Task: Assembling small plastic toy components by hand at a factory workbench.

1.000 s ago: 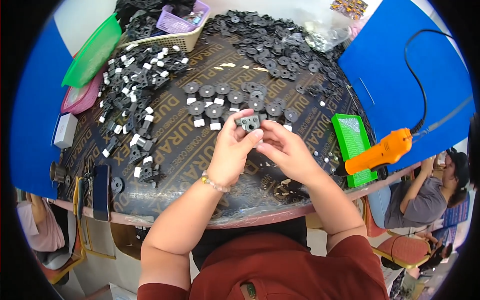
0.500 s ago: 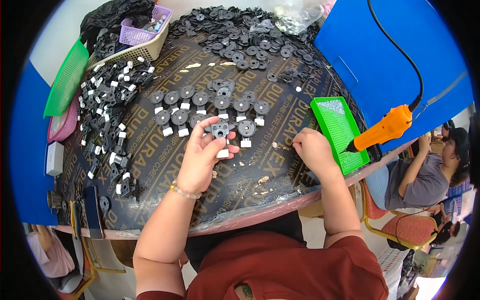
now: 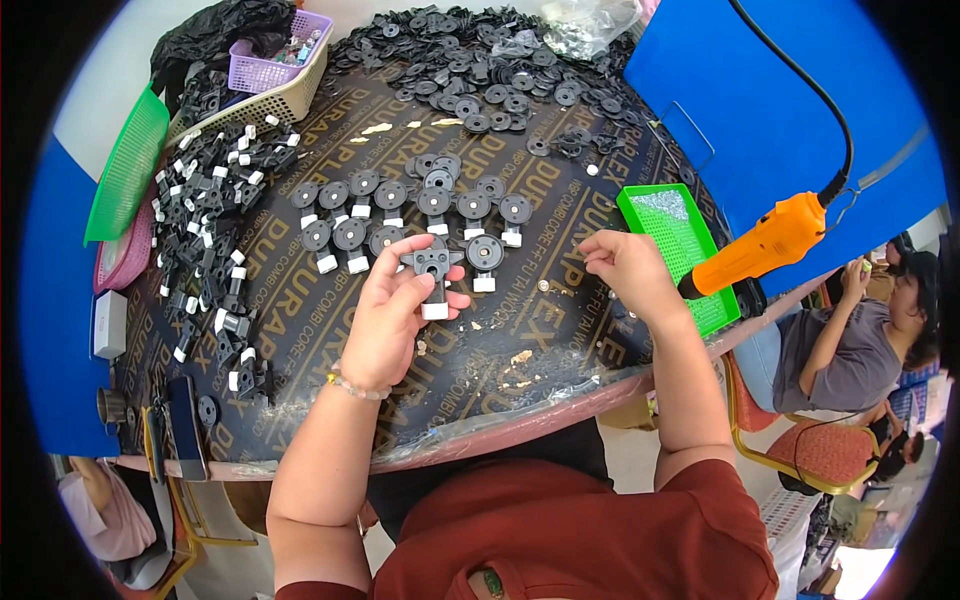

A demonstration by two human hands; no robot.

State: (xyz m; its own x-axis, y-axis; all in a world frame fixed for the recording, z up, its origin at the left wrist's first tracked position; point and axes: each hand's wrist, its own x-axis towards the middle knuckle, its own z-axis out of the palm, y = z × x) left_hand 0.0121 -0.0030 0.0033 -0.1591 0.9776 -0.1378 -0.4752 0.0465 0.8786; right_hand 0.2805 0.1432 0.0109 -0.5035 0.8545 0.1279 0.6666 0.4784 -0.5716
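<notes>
My left hand (image 3: 385,325) is closed around a black plastic bracket (image 3: 432,262) with a white end, its flat side with holes facing up. My right hand (image 3: 635,275) hovers over the table, beside the green tray (image 3: 712,322); its thumb and fingertips are pinched together, and whatever they hold is too small to make out. Just beyond my left hand, several round black wheel assemblies with white ends (image 3: 435,202) lie in rough rows. An orange electric screwdriver (image 3: 760,245) on a black cable leans with its tip over the tray, which holds small silvery screws (image 3: 660,206).
Loose black brackets with white ends (image 3: 210,235) are heaped at the left. Black discs (image 3: 480,75) pile up at the back. Baskets (image 3: 285,100) stand back left, a phone (image 3: 186,425) near the front left edge. Blue panels (image 3: 770,110) border the table; people sit nearby.
My right hand has moved a little farther from me, and its fingers now stretch out more. The bracket in my left hand has tilted slightly. The whole view has shifted a little.
</notes>
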